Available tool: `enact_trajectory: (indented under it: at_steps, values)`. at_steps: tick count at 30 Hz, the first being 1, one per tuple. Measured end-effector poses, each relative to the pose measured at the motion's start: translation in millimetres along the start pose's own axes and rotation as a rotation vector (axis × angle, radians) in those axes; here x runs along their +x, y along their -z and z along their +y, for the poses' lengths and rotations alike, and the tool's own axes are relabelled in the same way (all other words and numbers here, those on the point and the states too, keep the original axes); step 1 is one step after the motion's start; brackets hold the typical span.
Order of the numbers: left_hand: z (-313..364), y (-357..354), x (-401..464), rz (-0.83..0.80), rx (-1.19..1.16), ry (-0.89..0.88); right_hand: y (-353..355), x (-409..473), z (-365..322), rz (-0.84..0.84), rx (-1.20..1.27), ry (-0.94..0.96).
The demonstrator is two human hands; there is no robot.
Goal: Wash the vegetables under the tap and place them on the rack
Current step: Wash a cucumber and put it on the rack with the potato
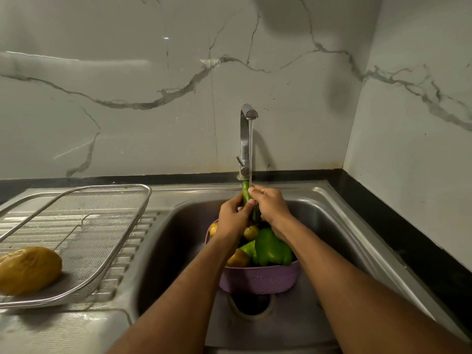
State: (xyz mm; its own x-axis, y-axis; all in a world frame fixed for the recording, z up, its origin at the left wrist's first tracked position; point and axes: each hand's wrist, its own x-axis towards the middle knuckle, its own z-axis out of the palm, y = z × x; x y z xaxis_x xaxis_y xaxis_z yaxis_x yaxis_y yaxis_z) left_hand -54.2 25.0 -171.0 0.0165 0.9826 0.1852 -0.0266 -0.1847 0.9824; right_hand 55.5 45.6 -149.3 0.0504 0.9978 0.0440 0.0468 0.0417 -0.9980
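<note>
Both hands — left hand [233, 217], right hand [268, 203] — curl fingers around a green cucumber [246, 193] beneath the running tap [245, 139] — wet skin could slip into the colander [258, 278].

Sink [332, 226] before me, tap [245, 139] behind it, bowl [258, 279] of vegetables in the sink, my hands [233, 221] above the bowl, rack [84, 226] left on the drainboard [76, 325], potato [28, 269] in the rack
</note>
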Motion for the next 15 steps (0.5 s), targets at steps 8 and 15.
enact_trajectory:
  at_steps: [8, 15]
  values:
    - [8, -2, 6, 0.057, -0.126, 0.113, -16, 1, 0, -0.024, -0.114, 0.045]
    - [5, -15, -2, -0.011, 0.01, 0.038, -13, 6, -4, 0.139, 0.03, -0.153]
